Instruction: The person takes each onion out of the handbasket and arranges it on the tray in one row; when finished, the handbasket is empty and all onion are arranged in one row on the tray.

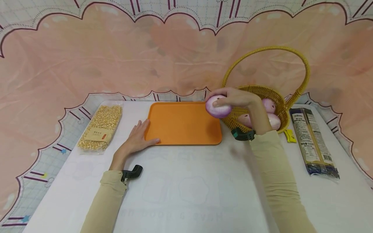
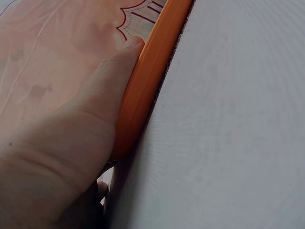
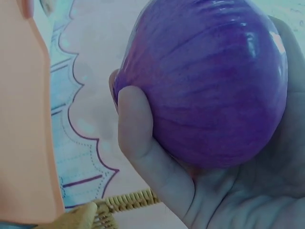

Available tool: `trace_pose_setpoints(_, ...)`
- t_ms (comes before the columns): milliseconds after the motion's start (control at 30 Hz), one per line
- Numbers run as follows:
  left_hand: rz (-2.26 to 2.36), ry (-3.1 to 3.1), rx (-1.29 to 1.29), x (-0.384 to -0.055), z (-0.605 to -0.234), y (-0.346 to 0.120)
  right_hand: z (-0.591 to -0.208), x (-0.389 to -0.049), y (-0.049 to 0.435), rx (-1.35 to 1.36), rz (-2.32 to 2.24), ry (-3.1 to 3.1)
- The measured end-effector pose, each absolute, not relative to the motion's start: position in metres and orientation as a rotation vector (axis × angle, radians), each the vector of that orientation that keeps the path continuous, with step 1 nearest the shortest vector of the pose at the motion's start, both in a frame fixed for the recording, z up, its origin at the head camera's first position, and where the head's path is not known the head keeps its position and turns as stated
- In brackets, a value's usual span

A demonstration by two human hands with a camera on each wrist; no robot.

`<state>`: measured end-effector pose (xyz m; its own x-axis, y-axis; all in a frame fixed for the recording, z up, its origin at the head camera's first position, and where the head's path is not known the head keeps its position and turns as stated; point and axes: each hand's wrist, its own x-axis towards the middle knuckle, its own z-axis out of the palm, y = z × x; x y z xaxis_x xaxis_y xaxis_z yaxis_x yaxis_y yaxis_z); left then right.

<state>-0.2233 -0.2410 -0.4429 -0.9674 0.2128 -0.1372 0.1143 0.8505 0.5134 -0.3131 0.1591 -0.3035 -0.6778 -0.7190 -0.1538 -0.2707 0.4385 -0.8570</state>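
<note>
In the head view my right hand [image 1: 237, 97] grips a round purple onion [image 1: 219, 110] above the right end of an orange tray [image 1: 183, 123]. Thumb and fingers wrap the onion, whose streaked, glossy skin fills much of the right wrist view [image 3: 209, 90]. My left hand [image 1: 136, 137] rests at the tray's left front corner, fingers along the left side and thumb [image 2: 126, 59] on the front rim. Beside the right hand stands a woven basket [image 1: 262, 89] with a tall handle, holding several pinkish-purple pieces [image 1: 268, 105], partly hidden by the right forearm.
A clear bag of corn kernels [image 1: 100, 127] lies left of the tray. Right of the basket are a small yellow packet [image 1: 289, 136] and a long dark package [image 1: 313, 140]. A patterned cloth [image 1: 131, 58] hangs behind the white table [image 1: 186, 187].
</note>
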Motion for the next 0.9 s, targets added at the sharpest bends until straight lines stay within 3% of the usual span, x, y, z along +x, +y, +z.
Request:
trace_pose_setpoints(633,0.779,2.841,0.246,-0.224,-0.443,-0.242,-0.31,-0.32,0.117,-0.79,-1.295,2.173)
trace_pose_setpoints(900,0.774,2.835,0.233,-0.223,-0.443,-0.242,-0.315,-0.317,0.097,-0.556,-1.418,2.214)
